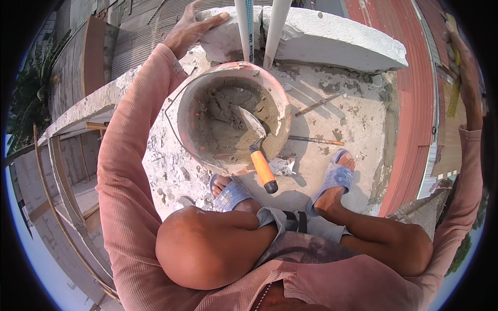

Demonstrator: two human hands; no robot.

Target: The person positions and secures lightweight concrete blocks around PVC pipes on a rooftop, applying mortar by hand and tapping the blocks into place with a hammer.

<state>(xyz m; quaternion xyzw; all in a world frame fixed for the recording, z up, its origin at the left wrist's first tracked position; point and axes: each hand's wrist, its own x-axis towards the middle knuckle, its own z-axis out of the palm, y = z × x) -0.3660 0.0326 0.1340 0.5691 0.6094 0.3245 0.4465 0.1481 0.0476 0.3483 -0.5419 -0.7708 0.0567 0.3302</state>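
At the upper left, my left hand (191, 28) rests on the top of a low white wall (337, 41), its fingers spread and holding nothing. Far to the right, my right arm is raised, and my right hand (465, 67) has its fingers closed round a long, narrow yellow strip (453, 101); its exact kind cannot be made out near the rim. Between my feet and the wall stands a mortar-smeared bucket (281, 101) with a wire handle. Grey wet mortar (223, 103) lies inside it. A trowel (263, 171) leans in the bucket, its blade in the mortar and its orange-and-black handle over the near rim.
Two pale pipes (276, 31) rise beside the wall, just beyond the bucket. A thin rod (316, 140) and a stick (319, 103) lie on the rough concrete ledge (358, 119). Red metal roofing (410, 103) runs along the right. At left is an unfinished block structure (31, 176).
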